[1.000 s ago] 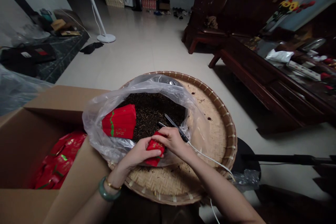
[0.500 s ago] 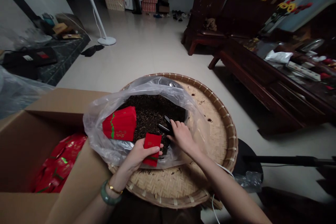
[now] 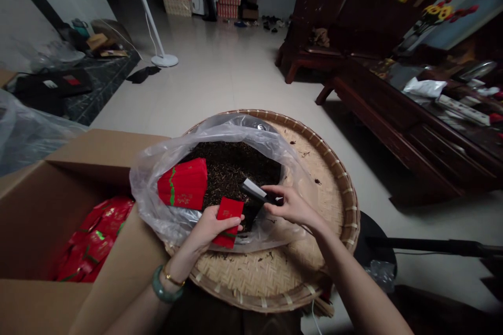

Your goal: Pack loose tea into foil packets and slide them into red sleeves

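My left hand (image 3: 214,227) grips a small red packet (image 3: 229,209), thumb across its front, over the near edge of a clear plastic bag (image 3: 151,180). Dark, thin dried leaves, like loose tea (image 3: 231,165), fill the bag. My right hand (image 3: 288,204) pinches a short black scoop-like tool (image 3: 251,188) with a pale silvery face; its exact kind is unclear. The tool's end is above the leaves, right of the held packet and apart from it. Fanned on the leaves at left is a stack of red packets (image 3: 183,184) with a green strip.
The bag rests on a round woven bamboo tray (image 3: 334,188) with scattered leaf bits. At left, an open cardboard box (image 3: 112,146) contains several red packets (image 3: 94,241). A dark wooden table (image 3: 393,131) stands to the right, and a white lamp stand (image 3: 165,60) is farther back.
My right hand has lifted and turned the black tool from down in the leaves, so its silvery face now shows. The left hand keeps the packet in nearly the same place.
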Demonstrator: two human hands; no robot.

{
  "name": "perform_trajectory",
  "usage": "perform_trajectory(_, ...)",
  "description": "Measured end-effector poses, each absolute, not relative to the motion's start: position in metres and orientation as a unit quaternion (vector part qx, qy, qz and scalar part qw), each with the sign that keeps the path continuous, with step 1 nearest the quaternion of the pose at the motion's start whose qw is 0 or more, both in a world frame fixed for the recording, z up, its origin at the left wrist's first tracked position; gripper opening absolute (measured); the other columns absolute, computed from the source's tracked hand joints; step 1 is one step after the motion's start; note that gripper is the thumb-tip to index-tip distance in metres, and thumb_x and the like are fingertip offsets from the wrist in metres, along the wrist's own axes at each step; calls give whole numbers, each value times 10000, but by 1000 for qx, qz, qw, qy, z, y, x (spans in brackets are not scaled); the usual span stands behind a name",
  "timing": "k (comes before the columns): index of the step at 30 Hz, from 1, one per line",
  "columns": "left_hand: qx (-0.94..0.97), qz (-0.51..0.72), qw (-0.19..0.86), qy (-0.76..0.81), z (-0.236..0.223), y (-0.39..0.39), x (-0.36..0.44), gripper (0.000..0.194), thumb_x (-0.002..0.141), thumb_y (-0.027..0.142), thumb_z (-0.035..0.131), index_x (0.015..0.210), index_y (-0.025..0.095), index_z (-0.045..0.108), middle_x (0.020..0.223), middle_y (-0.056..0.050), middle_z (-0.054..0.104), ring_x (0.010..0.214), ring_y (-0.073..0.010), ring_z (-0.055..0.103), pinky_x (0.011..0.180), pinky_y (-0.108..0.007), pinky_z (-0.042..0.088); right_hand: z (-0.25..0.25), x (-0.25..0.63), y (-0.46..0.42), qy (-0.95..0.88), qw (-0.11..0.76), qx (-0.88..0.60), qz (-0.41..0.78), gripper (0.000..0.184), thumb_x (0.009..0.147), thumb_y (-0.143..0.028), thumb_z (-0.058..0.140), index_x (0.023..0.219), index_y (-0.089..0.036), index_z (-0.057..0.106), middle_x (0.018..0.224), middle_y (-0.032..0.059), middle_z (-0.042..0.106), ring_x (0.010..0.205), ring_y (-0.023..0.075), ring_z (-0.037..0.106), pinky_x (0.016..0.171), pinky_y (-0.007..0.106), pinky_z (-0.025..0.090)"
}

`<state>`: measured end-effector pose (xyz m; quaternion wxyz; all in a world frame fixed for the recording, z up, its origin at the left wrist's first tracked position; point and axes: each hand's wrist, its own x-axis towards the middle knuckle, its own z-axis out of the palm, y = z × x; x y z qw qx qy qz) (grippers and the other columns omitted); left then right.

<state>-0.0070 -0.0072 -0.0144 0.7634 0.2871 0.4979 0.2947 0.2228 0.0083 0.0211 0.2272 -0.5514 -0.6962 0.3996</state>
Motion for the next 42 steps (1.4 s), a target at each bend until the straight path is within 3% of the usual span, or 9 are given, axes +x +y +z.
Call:
perform_trajectory(4,310,285,766,486,-14,-7,-5,449,468,299,867,808,84,668,732,-74,729,622,-191,697,608,-265,550,39,207,1,-749,179,-481,419,381,723,-209,602,1096,-166,662,965,48,713,807,191,637,702,263,466)
perform_trajectory(11,337,261,763,486,-14,-7,-4,417,488,331,851,783,85,689,740,-73,734,610,-186,693,581,-259,545,40,188,1,-756,188,-483,400,272,767,-197,557,992,-151,704,844,34,717,696,154,613,622,225,424)
perform_trajectory(20,333,256,763,491,-16,-6,-6,424,484,335,850,776,92,660,769,-96,740,599,-190,694,570,-258,541,30,203,5,-652,250,-519,493,382,733,-222,573,1099,-157,659,921,25,708,747,161,611,669,255,464)
perform_trajectory(28,338,254,760,494,-12,-7,-4,399,466,332,853,723,95,660,626,-28,700,569,-176,684,533,-230,523,28,185,-4,-726,213,-508,412,285,753,-209,561,996,-161,702,810,7,696,645,138,561,560,218,393)
perform_trajectory(35,353,245,750,502,-12,-7,-7,412,480,351,847,748,98,661,680,-56,721,583,-176,684,553,-241,525,23,200,7,-629,261,-524,511,389,739,-274,585,1099,-145,657,856,27,699,670,149,595,595,239,445)
perform_trajectory(38,348,253,748,506,-12,-7,-7,417,474,362,847,733,101,651,725,-65,731,582,-164,683,555,-230,522,10,213,17,-633,253,-588,436,409,735,-288,594,1108,-125,641,909,63,704,693,169,610,610,253,450)
perform_trajectory(42,345,258,747,506,-10,-7,-8,416,477,358,841,741,103,645,722,-59,729,576,-159,680,553,-226,517,-10,225,24,-720,139,-629,257,327,736,-246,622,1043,-141,660,911,97,702,796,228,619,691,295,446)
